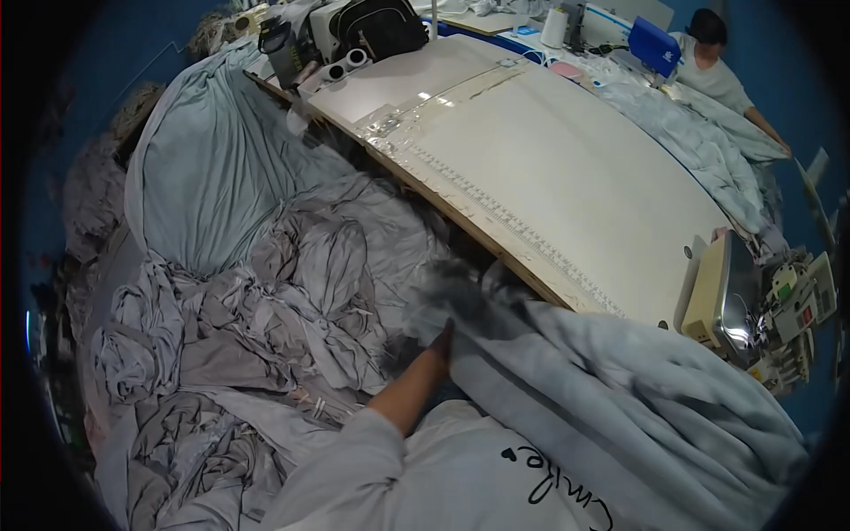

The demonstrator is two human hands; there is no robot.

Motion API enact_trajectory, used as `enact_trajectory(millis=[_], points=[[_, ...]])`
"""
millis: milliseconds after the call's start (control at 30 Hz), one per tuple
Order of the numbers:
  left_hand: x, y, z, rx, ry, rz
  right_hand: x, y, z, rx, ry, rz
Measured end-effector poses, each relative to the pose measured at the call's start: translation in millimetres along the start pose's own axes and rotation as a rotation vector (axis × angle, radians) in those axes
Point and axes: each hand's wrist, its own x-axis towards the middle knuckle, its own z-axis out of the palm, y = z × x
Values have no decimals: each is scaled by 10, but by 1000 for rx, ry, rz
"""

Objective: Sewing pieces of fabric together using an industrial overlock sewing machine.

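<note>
A long pale worktable (567, 186) is bordered by heaped grey fabric (266, 292). Pale blue quilt (620, 398), draped over the near edge, is touched by the left hand (440, 341); finger state cannot be told

Place: a sewing workshop for bedding. Evidence: a long pale work table (567, 168) is fitted with a measuring ruler (522, 232) along its front edge; a sewing machine (768, 311) is mounted at its right end. Grey fabric (266, 301) is heaped in piles beside the table, and a pale blue quilt (637, 398) is spread over its near corner. A second worker (713, 64) is seated at the far side with more bedding. A black bag (379, 28) is kept on the table end.
</note>
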Motion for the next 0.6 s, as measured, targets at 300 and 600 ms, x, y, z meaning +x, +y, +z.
enact_trajectory(millis=[300, 600], points=[[-296, 587, 1456, 1252, 24, 496, 258, -659, 723, -507, -19, -133], [-2977, 188, 2542, 1944, -908, 797, 336, 671, 2322, -28, -1099, 23]])
